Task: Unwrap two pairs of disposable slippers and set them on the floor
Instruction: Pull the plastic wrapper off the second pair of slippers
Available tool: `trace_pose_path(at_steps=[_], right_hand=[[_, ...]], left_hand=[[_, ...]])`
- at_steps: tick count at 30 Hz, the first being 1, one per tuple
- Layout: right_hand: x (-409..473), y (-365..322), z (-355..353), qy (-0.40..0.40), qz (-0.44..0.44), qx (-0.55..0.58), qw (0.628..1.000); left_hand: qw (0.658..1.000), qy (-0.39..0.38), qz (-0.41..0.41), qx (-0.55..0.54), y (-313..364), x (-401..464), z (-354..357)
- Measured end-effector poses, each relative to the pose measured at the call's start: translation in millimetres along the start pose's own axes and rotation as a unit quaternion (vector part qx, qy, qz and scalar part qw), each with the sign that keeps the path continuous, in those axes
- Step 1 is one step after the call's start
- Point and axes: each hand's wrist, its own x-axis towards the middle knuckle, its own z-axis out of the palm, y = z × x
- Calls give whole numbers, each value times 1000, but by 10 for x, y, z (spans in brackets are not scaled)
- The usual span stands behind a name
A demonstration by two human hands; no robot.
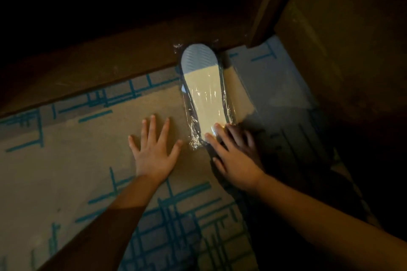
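Carpet, beige with a teal grid of crossing lines (66, 160), is seen from above in dim, warm light, and it is bounded at the top by a dark wooden ledge (99, 68). On it the left hand (154, 149) is laid flat, palm down, its fingers (152, 125) spread and straight and holding nothing; it is judged to be placed there as a brace for the person's weight while the other arm reaches. Just beside it, a flat cream slipper with a blue ribbed toe, sealed in clear crinkled plastic film (204, 94), lies on the floor with its toe against the ledge and its heel toward the person. The film is intact, with its loose end bunched at the heel, so unwrapping is judged not yet begun. Whether the pack holds one slipper or a stacked pair cannot be told. The right hand (233, 156) is set on the heel end, its fingers (217, 130) extended and pressing on the film rather than curled round it, probably to pin or draw the pack. Farther right, a dark wooden post (264, 17) rises into shadow.
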Motion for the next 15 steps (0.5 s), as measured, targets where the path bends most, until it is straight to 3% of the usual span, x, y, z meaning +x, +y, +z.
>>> trace_pose_path(at_steps=[5,11,15], right_hand=[[-667,8,128,-60,-1,40,997],[-1190,-58,65,-130,-28,63,989],[-1295,-8,98,-60,-81,28,994]], left_hand=[[993,-44,15,-111,252,-749,90],[987,-36,76,-136,510,-1435,308],[987,16,77,-139,549,-1620,349]])
